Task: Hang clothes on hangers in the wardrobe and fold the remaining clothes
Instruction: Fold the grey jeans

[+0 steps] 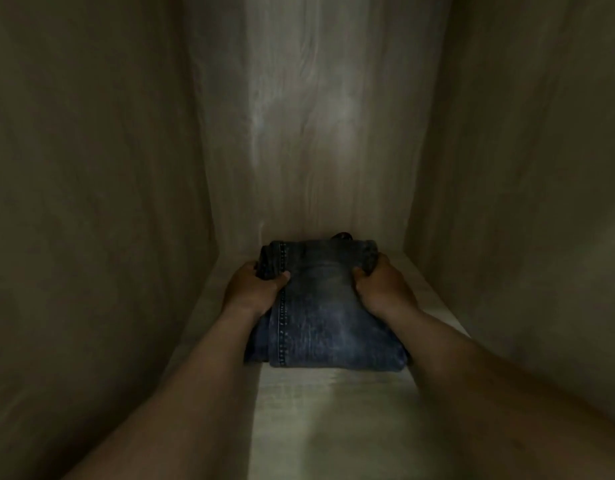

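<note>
While gripped by two hands (254, 289) (382, 289): one folded jeans (326, 317).

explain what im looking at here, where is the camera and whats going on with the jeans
There is no machine here: a person wears one wide-angle camera on the head, looking forward and down, so you see their own two bare arms reaching away from you.

The brownish walls around are the inside of a wardrobe compartment, with a pale wood-look shelf as the floor.

On that shelf lies a folded pair of dark blue jeans, near the back wall. The left hand has its grip on the left edge of the stack, thumb on top, and the right hand grips the right edge the same way. A small dark bit shows behind the jeans; it is too dim to identify.
</note>
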